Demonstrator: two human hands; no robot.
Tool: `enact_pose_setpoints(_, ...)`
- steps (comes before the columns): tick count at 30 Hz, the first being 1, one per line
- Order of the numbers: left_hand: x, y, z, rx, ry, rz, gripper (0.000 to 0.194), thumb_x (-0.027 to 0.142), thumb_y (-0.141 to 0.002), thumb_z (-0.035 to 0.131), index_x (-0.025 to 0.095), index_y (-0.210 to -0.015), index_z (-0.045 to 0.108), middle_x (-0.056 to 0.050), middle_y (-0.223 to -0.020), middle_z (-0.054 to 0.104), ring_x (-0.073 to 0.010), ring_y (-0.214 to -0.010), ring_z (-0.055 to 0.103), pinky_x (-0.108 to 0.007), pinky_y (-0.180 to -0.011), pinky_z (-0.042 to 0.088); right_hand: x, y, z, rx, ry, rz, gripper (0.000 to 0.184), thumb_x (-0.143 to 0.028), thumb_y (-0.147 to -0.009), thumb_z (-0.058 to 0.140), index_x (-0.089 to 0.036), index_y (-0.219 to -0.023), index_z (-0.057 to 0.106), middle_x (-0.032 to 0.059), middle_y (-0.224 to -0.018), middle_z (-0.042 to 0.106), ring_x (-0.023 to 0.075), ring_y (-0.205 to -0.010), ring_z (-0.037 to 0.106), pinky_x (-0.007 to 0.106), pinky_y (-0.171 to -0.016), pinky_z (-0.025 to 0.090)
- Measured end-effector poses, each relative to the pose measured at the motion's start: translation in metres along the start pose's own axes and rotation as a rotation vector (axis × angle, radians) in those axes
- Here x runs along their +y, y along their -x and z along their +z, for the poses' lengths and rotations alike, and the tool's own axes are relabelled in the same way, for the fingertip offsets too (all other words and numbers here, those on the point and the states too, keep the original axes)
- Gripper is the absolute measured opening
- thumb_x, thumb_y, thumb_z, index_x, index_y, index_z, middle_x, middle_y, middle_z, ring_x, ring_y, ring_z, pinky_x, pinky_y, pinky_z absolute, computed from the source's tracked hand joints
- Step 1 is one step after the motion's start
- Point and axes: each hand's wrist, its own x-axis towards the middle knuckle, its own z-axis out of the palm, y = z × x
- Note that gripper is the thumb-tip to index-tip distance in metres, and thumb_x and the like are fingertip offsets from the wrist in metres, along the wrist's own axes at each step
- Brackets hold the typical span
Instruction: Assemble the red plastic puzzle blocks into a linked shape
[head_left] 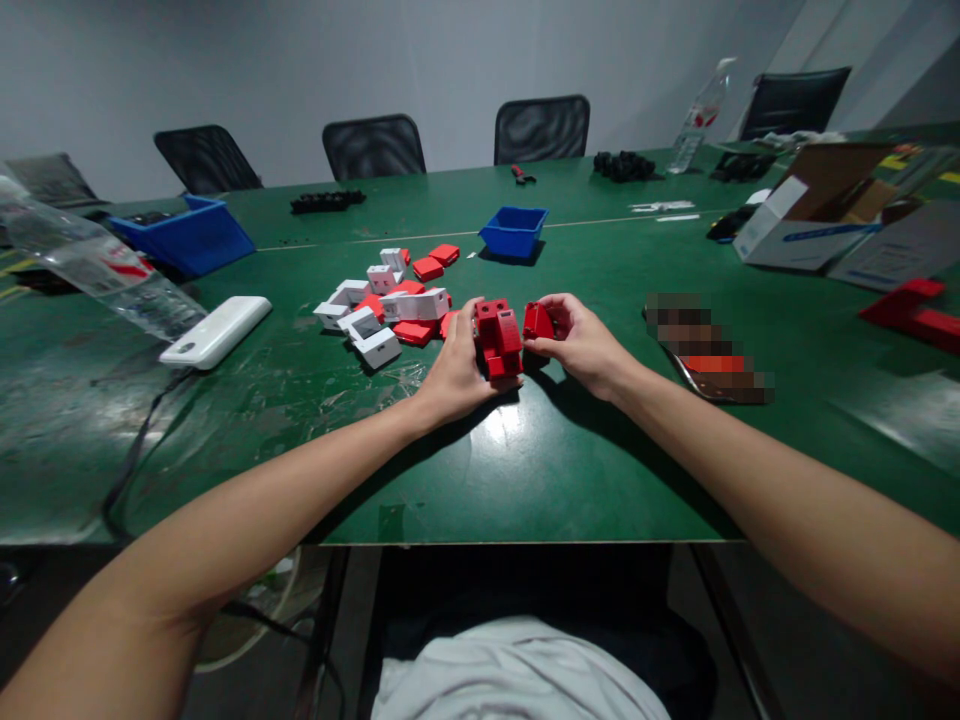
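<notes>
My left hand [454, 370] grips a red plastic assembly [499, 338] that rests on the green table [525, 470]. My right hand [581, 340] pinches a small red plastic piece [537, 321] just to the right of that assembly, close to it. Behind my left hand lies a heap of red and white plastic parts [386, 310].
A small blue bin [514, 230] stands behind the heap and a larger blue bin [187, 235] at the left. A white power bank [217, 332] and a plastic bottle [90, 265] lie at the left, cardboard boxes [817, 215] at the right. Black chairs [540, 128] line the far edge.
</notes>
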Motion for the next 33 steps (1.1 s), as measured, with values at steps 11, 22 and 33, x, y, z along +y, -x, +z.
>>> enact_pose_setpoints(11,-0.002,0.000,0.001,0.005,0.000,0.016,0.111,0.047,-0.062,0.089,0.022,-0.147,0.022,-0.022,-0.149,0.040,-0.0383,-0.138,0.045,-0.061,-0.114,0.039,0.006,-0.004,-0.001,-0.077,-0.006,0.004,0.036,-0.024,-0.076,0.073,-0.022,-0.105,0.051,0.0043,-0.103,0.068,0.0187,-0.096,0.064,0.040,-0.094,0.050)
enact_pose_setpoints(22,-0.002,0.000,0.000,0.004,-0.006,0.015,0.109,0.045,-0.062,0.088,0.021,-0.146,0.023,-0.021,-0.150,0.039,-0.0374,-0.139,0.044,-0.059,-0.116,0.037,-0.003,-0.001,0.003,-0.059,-0.016,0.094,0.018,-0.026,-0.089,0.066,-0.018,-0.104,0.062,0.0022,-0.089,0.069,0.0115,-0.072,0.060,0.025,-0.066,0.046)
enact_pose_setpoints(33,0.000,0.000,0.000,0.000,-0.013,-0.006,0.109,0.043,-0.062,0.089,0.023,-0.146,0.023,-0.021,-0.151,0.039,-0.0366,-0.140,0.043,-0.060,-0.118,0.034,-0.006,0.003,0.003,-0.029,0.003,0.066,0.033,-0.049,-0.082,0.074,-0.018,-0.094,0.068,0.0031,-0.081,0.070,0.0132,-0.063,0.059,0.025,-0.052,0.040)
